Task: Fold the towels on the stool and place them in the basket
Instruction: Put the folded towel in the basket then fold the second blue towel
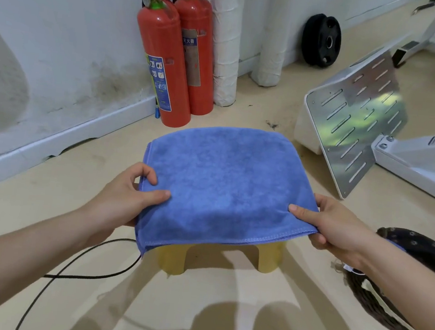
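Towel (225,181) covers the stool (271,259) straight ahead, its long axis running left to right. The left hand (132,196) pinches its near left edge, the right hand (331,225) its near right corner. Nearest the right hand lies the basket (414,243).

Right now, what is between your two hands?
The blue towel stretches between the left hand and the right hand, draped over the yellow stool; the head view shows it.
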